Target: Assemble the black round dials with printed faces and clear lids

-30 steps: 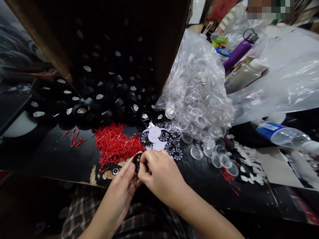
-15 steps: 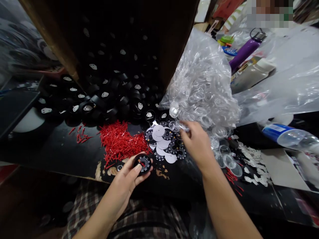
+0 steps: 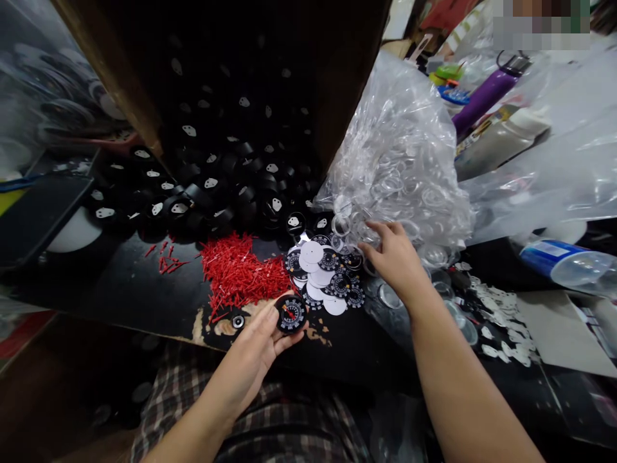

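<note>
My left hand [image 3: 260,341] is wrapped round a small black dial gauge [image 3: 292,314], face up. Its printed scale and red pointer show. Over the edge of a heap of clear plastic covers [image 3: 393,183], my right hand [image 3: 400,263] has its thumb and fingers apart, with nothing seen between them. Left of that hand lies a pile of round dial faces [image 3: 321,278], some black side up and some white side up. Many thin red pointers [image 3: 238,273] are heaped beyond the gauge.
Black round housings [image 3: 216,186] spill from a dark box. The covers sit in a clear plastic bag [image 3: 409,109]. On the right are small white plates [image 3: 506,321], a plastic bottle [image 3: 569,263], and a purple flask [image 3: 491,96]. A phone-like black slab [image 3: 55,209] stands left.
My right hand has moved slightly right among the clear covers, its fingers spreading wider, and the nearby covers have shifted. My left thumb has slid off the gauge's face to its edge.
</note>
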The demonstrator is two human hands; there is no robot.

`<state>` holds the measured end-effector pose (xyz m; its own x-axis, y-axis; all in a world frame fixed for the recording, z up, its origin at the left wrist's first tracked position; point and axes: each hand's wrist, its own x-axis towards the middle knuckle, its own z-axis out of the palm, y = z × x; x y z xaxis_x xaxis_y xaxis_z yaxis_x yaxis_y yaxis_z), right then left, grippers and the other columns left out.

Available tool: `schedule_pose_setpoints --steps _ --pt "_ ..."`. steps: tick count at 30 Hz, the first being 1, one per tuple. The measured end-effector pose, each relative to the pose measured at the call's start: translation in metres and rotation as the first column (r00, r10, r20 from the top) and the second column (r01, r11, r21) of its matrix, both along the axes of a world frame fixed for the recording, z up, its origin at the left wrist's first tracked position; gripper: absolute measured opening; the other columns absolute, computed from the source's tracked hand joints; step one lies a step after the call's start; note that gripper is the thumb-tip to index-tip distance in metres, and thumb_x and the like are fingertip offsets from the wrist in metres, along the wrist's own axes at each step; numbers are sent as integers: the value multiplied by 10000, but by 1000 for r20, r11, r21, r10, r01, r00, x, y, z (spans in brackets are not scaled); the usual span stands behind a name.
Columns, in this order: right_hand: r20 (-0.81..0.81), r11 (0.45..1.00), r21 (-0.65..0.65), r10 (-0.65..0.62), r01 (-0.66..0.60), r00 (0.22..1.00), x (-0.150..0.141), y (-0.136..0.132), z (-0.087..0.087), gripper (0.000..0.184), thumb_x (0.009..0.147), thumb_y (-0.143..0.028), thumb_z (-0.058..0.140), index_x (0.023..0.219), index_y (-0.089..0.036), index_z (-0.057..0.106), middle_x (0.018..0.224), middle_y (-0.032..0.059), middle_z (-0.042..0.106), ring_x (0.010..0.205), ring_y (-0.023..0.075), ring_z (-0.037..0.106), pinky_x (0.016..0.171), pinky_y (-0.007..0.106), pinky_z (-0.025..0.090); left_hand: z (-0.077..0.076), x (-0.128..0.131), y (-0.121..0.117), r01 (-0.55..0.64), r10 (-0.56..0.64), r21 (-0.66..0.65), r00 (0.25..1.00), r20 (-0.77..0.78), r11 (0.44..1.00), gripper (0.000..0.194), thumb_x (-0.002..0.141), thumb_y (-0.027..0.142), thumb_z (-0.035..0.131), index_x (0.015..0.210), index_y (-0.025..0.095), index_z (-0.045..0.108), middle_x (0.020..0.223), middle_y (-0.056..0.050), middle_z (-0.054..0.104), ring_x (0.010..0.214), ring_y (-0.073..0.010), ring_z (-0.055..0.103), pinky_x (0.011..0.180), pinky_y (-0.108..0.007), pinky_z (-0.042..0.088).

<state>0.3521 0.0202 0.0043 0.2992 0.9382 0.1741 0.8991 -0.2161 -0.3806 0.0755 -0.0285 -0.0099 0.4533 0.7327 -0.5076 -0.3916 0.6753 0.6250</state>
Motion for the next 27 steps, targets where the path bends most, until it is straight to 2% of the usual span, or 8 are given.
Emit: schedule_pose_setpoints --steps 3,5,9,11,13,17,22,27 --pt "-87 997 65 -43 48 995 -7 -13 10 325 807 -256 602 1091 -125 689 1043 144 614 811 230 609 830 435 481 -3 -2 0 -12 14 -36 999 50 999 357 919 349 537 1234 193 594 1190 -107 686 1049 -228 664 937 -366 506" --pt "-345 996 78 -21 51 939 -22 -26 16 279 824 -298 606 1048 -165 708 870 78 649 698 186 589 737 382 496 -2 0 0 -47 52 -71 995 80 996 345 923 333 529 1221 176 601 1169 -114 696 1042 -237 670 940 -375 505" --pt "-861 995 5 53 -95 506 -68 -49 13 303 810 -368 661 1066 -214 707 678 -2 653 570 129 568 631 301 487 8 9 5 -130 154 -156 977 149 979 329 949 346 465 1115 137 657 1108 -118 721 1024 -229 677 931 -357 513" --pt "-918 993 -17 30 -115 395 -87 -54 7 293 812 -361 673 1068 -223 706 668 -10 659 602 127 593 657 291 491 12 10 8 -125 158 -170 968 195 977 375 966 376 415 1091 134 673 1092 -114 727 1009 -210 680 917 -335 520" --pt "-930 993 -50 -8 -103 368 -98 -56 3 299 815 -364 680 1084 -234 700 658 -16 659 620 125 606 663 282 491 13 8 11 -128 161 -167 967 199 978 402 973 389 393 1087 129 677 1098 -116 724 1008 -199 678 914 -324 522" --pt "-918 990 -41 15 -132 397 -110 -59 4 288 842 -373 646 1096 -246 694 751 -3 666 627 123 611 662 293 504 9 4 9 -211 220 -97 972 87 973 306 942 338 491 1121 154 658 1124 -95 710 1030 -194 660 936 -337 513" --pt "-596 966 171 258 -194 760 -128 -64 10 267 883 -255 590 1129 -277 691 1019 44 580 852 140 586 758 289 498 3 10 0 -125 120 66 990 76 990 273 886 336 594 1135 252 666 1216 -48 662 1106 -207 617 936 -330 513" --pt "-554 944 171 330 -284 764 -127 -60 7 246 933 -282 523 1118 -245 680 1048 46 570 974 144 572 825 263 462 -1 7 -3 -23 27 175 999 -22 984 356 857 308 634 1212 286 622 1309 -42 600 1207 -252 555 923 -354 529"
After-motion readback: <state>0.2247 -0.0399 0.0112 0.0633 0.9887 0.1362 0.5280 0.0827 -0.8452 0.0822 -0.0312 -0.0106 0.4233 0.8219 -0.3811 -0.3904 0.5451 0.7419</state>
